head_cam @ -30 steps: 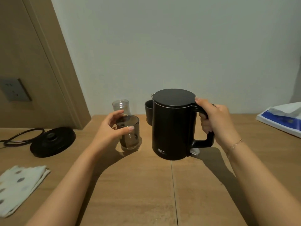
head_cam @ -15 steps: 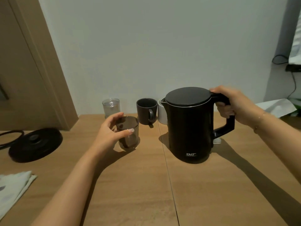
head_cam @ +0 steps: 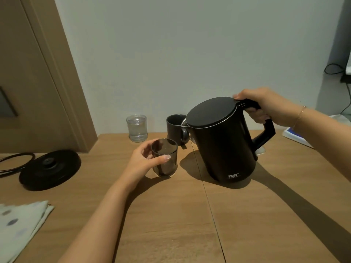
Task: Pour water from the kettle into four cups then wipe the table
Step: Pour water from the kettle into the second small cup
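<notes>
Now the black kettle is tipped, spout leaning toward nine o'clock, where half a second ago it stood upright; I judge the pour into the smoky glass is about to begin, though no stream shows yet. Her right hand is wrapped around the handle at two o'clock, thumb laid on the lid's edge, wrist raised. Her left hand curls around the glass at the table's centre, steadying it. Behind, at twelve o'clock, stand a clear glass holding water and a dark mug. The spotted cloth waits at eight o'clock, the kettle base at nine.
</notes>
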